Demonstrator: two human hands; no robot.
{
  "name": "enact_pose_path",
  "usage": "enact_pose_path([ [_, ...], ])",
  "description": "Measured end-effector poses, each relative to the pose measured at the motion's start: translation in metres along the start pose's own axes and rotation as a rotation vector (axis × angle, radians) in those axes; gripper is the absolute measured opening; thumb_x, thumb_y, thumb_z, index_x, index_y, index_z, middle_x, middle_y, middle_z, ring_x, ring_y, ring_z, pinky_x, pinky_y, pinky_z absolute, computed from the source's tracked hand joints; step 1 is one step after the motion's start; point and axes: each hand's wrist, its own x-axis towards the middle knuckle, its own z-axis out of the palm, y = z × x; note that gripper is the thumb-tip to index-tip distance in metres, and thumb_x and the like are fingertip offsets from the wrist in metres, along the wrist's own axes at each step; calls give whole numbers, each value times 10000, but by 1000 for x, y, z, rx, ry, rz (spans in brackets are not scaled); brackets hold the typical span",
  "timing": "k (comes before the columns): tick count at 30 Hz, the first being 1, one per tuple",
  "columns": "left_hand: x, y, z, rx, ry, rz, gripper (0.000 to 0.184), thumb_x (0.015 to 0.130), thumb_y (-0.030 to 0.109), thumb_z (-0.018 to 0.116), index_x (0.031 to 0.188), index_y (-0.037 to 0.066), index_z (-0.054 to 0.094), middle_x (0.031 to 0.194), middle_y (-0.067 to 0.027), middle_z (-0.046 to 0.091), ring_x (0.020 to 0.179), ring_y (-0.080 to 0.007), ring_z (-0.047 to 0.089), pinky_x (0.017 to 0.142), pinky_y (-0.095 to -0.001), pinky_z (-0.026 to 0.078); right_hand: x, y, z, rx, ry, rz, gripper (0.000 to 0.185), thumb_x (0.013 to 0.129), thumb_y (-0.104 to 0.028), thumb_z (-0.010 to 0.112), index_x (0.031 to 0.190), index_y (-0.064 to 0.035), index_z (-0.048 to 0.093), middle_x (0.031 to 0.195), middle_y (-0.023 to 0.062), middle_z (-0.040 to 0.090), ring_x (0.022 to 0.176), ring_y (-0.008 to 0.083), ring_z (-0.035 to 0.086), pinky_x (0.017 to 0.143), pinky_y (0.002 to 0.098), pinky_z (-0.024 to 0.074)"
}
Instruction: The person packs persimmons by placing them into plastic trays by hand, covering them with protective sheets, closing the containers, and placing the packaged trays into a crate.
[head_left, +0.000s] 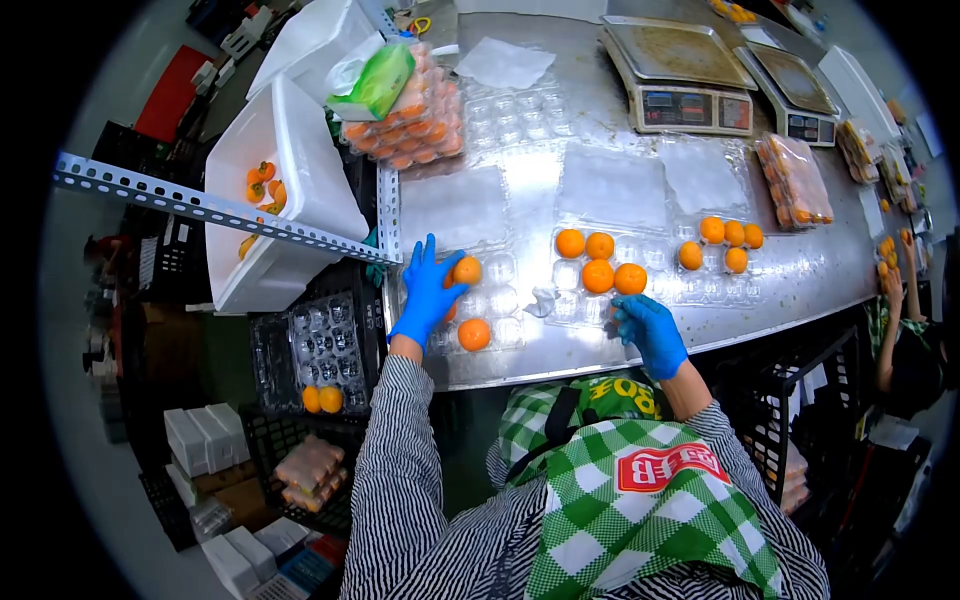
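Splaying against an orange [468, 270], your left hand [427, 296] is unclosed; your right hand [652, 335] curls, grip indeterminate.

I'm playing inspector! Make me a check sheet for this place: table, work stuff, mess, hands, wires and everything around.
Surface: shiny silver metal table, bearing two grey electronic scales.
Job's things: round orange fruits in clear plastic trays with round hollows; four in the middle tray, five in the right one.
Clutter: crumpled whitish scrap beside the middle tray; green plastic packet on stacked fruit packs.
Left hand: blue-gloved, fingers spread, at a fruit in the left tray.
Right hand: blue-gloved, fingers bent, near the middle tray; grip unclear.
Cables: nothing seen.
Surroundings: white foam box; another person's hand far right.
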Motion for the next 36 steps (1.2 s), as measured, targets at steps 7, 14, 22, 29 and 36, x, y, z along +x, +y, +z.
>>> enact_pose_path([
  [7, 6, 10, -14, 97, -173, -44, 562, 747, 334, 700, 1279, 268, 530, 1471, -199, 216, 1362, -398, 161, 1078, -532, 176, -4, -1, -7, -17, 21, -19, 216, 908, -177, 509, 999, -15, 619, 796, 32, 621, 633, 102, 577, 555, 213, 448],
  [14, -10, -35, -17, -400, 327, -141, 473, 786, 187, 667, 1213, 26, 543, 1310, -211, 440, 1208, -360, 429, 982, -415, 362, -2, 0, -21, -13, 32, -25, 215, 905, -177, 511, 1000, -23, 628, 793, 26, 622, 612, 103, 573, 554, 216, 446],
  [22, -69, -3, -5, -163, 229, -272, 571, 692, 295, 755, 1130, -22, 570, 1091, -209, 583, 983, -349, 578, 870, -401, 466, 0, 0, -19, -59, 15, -9, 214, 904, -176, 514, 1000, -20, 623, 798, 31, 625, 612, 98, 573, 552, 209, 449],
  [29, -71, -1, 19, -225, 330, -329, 609, 688, 297, 756, 1155, -31, 544, 1092, -218, 582, 982, -364, 571, 864, -423, 464, 3, 3, -2, -90, -73, 21, 203, 903, -160, 514, 991, -8, 616, 821, 49, 633, 639, 98, 579, 553, 203, 452],
  [36, -94, 36, 10, -126, 229, -97, 592, 705, 278, 749, 1197, 24, 538, 1123, -159, 581, 1011, -300, 558, 894, -402, 417, 5, 5, -8, -86, -37, 18, 202, 908, -148, 501, 999, -7, 614, 820, 46, 628, 653, 100, 579, 558, 209, 452],
])
